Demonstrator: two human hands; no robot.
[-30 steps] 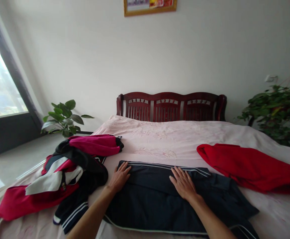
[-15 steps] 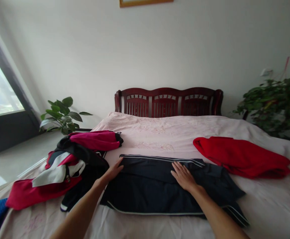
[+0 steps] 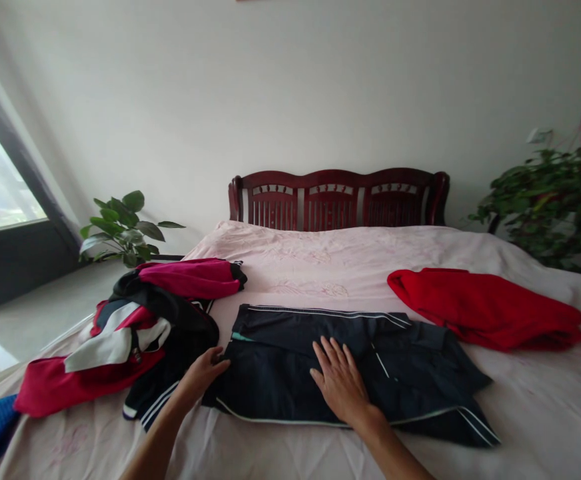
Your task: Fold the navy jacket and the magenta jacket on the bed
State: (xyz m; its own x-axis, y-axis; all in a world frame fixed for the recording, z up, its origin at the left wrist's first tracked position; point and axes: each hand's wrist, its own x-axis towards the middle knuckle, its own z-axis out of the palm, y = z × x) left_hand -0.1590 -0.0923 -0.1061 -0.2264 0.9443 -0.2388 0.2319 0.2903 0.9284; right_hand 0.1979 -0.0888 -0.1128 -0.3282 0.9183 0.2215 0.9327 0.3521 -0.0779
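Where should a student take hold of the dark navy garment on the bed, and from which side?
Probably grip the dark navy garment along its straight, white-piped far edge, coming from beyond it. That edge looks folded and lies flat on the pink bedcover, so fingers could slide under it. The right hand rests flat on the middle.

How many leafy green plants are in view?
2. A broad-leaved green plant stands past the far left corner of the pink-sheeted bed, and a bushy dark-green plant past its far right corner. Others may be out of view.
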